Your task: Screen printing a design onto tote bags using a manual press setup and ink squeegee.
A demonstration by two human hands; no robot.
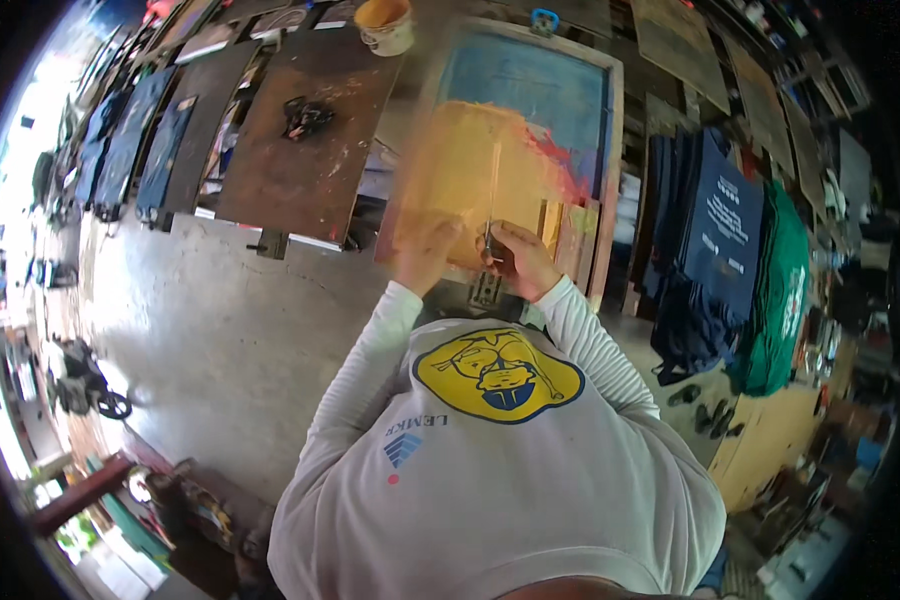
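A wood-edged printing screen [615, 120] is in front of me. Its mesh is blue at the far end, with a broad yellow-orange area [460, 150] and a pink-red patch [562, 160] at the right. My right hand [522, 258] is closed at the near edge, its thumb and fingers pinching a thin stick-like tool [496, 185] that points away from me over the yellow area. Motion smears my left hand [428, 252], which is by the screen's near left corner; its fingers do not show clearly. Small wooden pieces [570, 228] lie right of my right hand.
Left of the screen is a brown board [295, 160] with a dark crumpled item [308, 118] on it. A bucket [385, 28] stands at the far side. Dark blue shirts [720, 210] and green cloth [775, 300] hang at the right. Footwear [712, 418] lies on the floor.
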